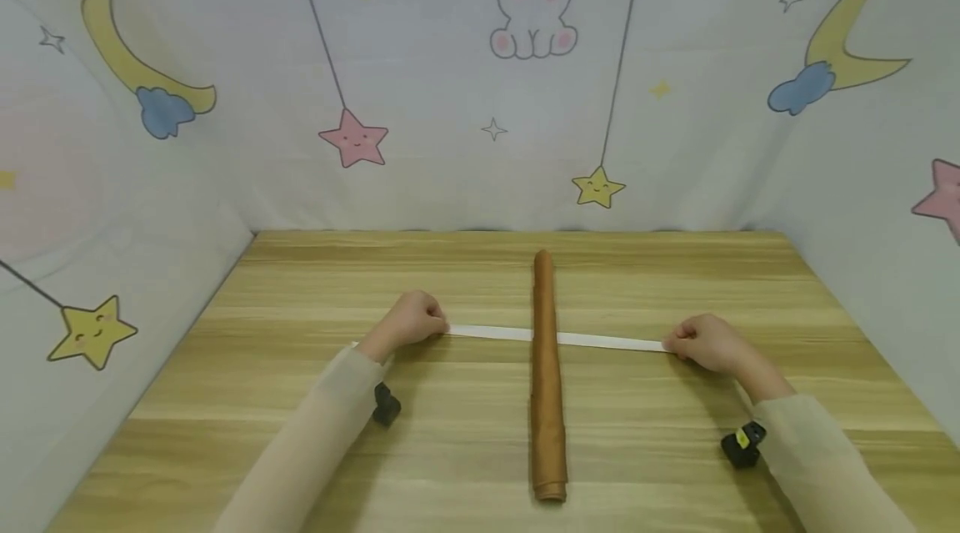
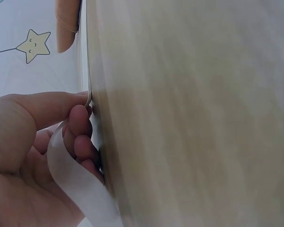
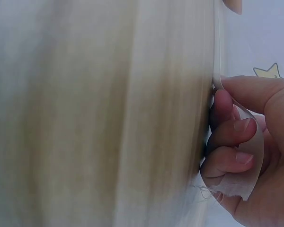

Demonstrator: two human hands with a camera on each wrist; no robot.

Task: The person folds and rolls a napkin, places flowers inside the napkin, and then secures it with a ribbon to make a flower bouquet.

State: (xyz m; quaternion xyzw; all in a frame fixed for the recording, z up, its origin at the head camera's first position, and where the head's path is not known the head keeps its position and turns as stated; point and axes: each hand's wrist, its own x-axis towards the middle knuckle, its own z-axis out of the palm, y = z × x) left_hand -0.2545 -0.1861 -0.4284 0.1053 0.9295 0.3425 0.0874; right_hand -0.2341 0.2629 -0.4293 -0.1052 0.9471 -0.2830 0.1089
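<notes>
A long brown roll (image 1: 547, 383), seemingly of cloth or leather, lies lengthwise on the wooden table. Under its middle runs a white fabric ribbon (image 1: 611, 341), stretched out to both sides. My left hand (image 1: 412, 319) pinches the ribbon left of the roll, thumb against index finger. In the left wrist view a loose tail of ribbon (image 2: 75, 175) hangs across the palm. On the other side my right hand (image 1: 705, 343) pinches the ribbon low over the table. Its frayed end (image 3: 241, 182) curls inside the right fingers (image 3: 227, 132).
The wooden table (image 1: 300, 266) meets a pale curtain (image 1: 450, 99) printed with stars, moons and a rabbit at the back and sides. Small black devices hang below the left cuff (image 1: 386, 405) and the right cuff (image 1: 744, 445).
</notes>
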